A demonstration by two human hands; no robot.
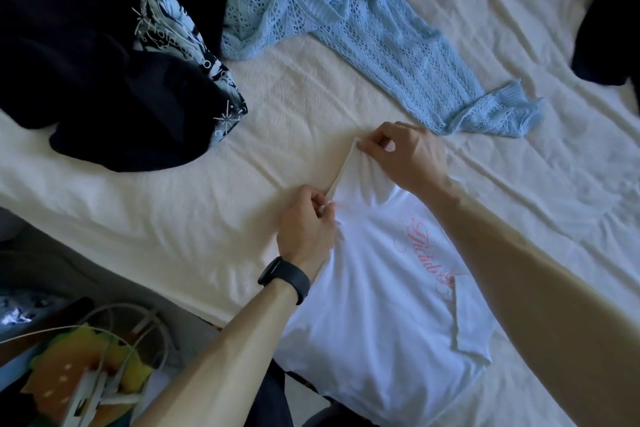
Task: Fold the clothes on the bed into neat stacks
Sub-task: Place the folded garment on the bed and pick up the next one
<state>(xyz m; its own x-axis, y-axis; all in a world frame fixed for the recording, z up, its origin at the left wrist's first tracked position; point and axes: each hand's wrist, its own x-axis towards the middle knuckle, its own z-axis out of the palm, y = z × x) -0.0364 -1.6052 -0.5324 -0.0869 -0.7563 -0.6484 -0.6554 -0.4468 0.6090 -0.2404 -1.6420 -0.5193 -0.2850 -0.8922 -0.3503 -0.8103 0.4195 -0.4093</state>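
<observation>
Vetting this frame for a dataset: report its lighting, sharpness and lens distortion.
Head view: soft daylight, no glare; the white T-shirt is nearly blown out, folds faint; the black clothes pile is underexposed, only its print readable; the blue knit cardigan is sharp; the clutter at lower left is blurred; the wide-angle lens stretches the right forearm toward the corner.
</observation>
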